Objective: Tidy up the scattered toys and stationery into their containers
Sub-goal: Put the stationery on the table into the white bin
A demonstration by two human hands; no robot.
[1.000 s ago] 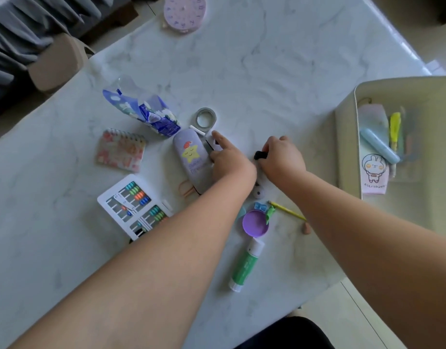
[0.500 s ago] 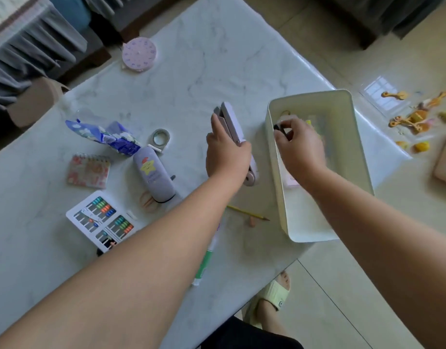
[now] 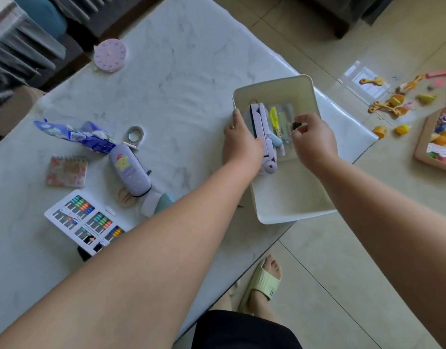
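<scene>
The cream bin (image 3: 315,96) sits at the right edge of the marble surface (image 3: 181,79), and both hands are over it. The left hand (image 3: 242,144) has its grip closed round a lilac folding device (image 3: 261,132), holding it inside the bin near the left wall. The right hand (image 3: 312,139) pinches a small black object (image 3: 296,125) above the bin's contents; what it is, I cannot tell.

A few pieces already lie in the bin, among them a yellow pen (image 3: 274,117) and some pale items too blurred to name. So the tidying looks partly done, with these two pieces about to go in.

Much is left on the surface: a star-printed pencil case (image 3: 130,167), a tape dispenser (image 3: 135,134), a blue patterned wrapper (image 3: 76,137), a pink notebook (image 3: 65,171), an abacus card (image 3: 83,220) and a round lilac clock toy (image 3: 109,55). On the floor, orange toys (image 3: 393,102) lie scattered beside a brown box (image 3: 422,144) that is cut off by the frame.

The left forearm hides part of the surface and anything lying under it.
</scene>
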